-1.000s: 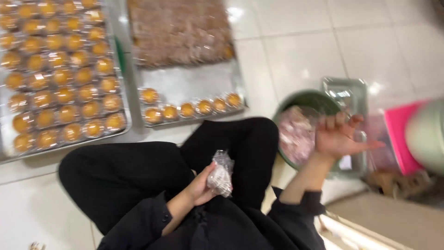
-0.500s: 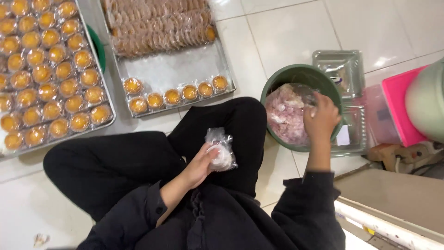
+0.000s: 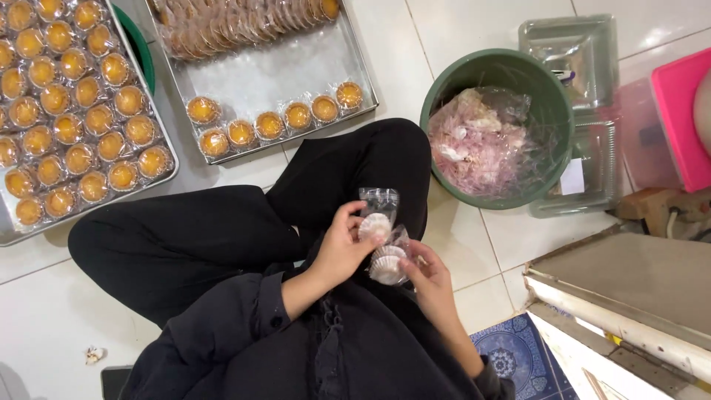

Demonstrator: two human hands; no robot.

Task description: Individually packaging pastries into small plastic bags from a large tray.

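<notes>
I sit cross-legged on a white tiled floor in black clothes. My left hand (image 3: 342, 250) holds a clear plastic packet with a pale paper cup (image 3: 376, 219) in it, above my lap. My right hand (image 3: 429, 280) holds a second clear packet with a paper cup (image 3: 386, 264) just below the first. The two packets touch between my hands. A green bucket (image 3: 444, 84) of pinkish paper cups in plastic stands to the right of my knee.
Two metal trays lie ahead: the left tray (image 3: 169, 158) is packed with wrapped golden pastries, the middle tray (image 3: 285, 70) has one row of them and a stack of brown ones. Clear plastic containers (image 3: 579, 55), a pink box (image 3: 678, 111) and a metal machine (image 3: 629, 296) are at right.
My right hand has come back from the green bucket to my lap and now holds a second packet. The view has shifted downward and steadied.
</notes>
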